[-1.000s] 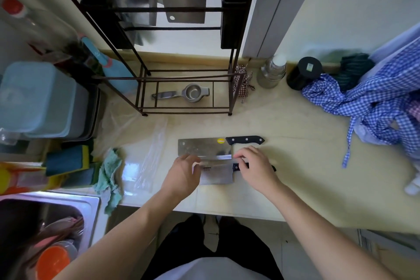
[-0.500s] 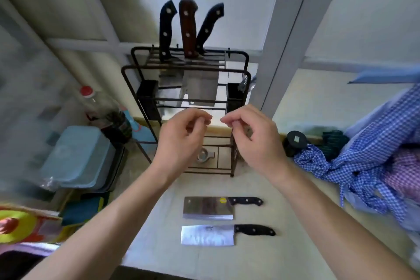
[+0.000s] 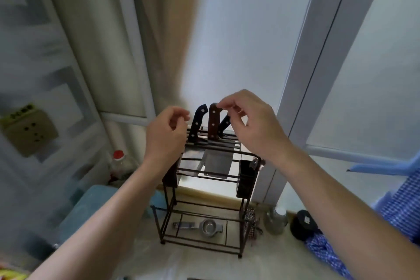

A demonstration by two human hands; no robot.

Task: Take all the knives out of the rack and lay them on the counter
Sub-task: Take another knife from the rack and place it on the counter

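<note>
A dark wire rack (image 3: 242,220) stands on the pale counter (image 3: 204,263). Three knives stand in its top slots: a black-handled one (image 3: 197,125) on the left, a brown-handled cleaver (image 3: 213,124) in the middle, and another black-handled one (image 3: 225,123) on the right, half hidden. My right hand (image 3: 252,123) is raised at the rack's top, its fingertips touching the tip of the brown handle. My left hand (image 3: 167,134) hovers just left of the handles, fingers curled and holding nothing.
A metal squeezer (image 3: 204,226) lies on the rack's bottom shelf. A glass bottle (image 3: 276,219), a black lid (image 3: 303,225) and blue checked cloth (image 3: 400,218) are to the right. A teal container (image 3: 91,207) and a red-capped bottle (image 3: 118,163) sit left.
Both hands left the two knives laid on the counter and rose to the rack's top. The view tilted up; those knives are out of sight. My right fingertips now reach the brown handle.
</note>
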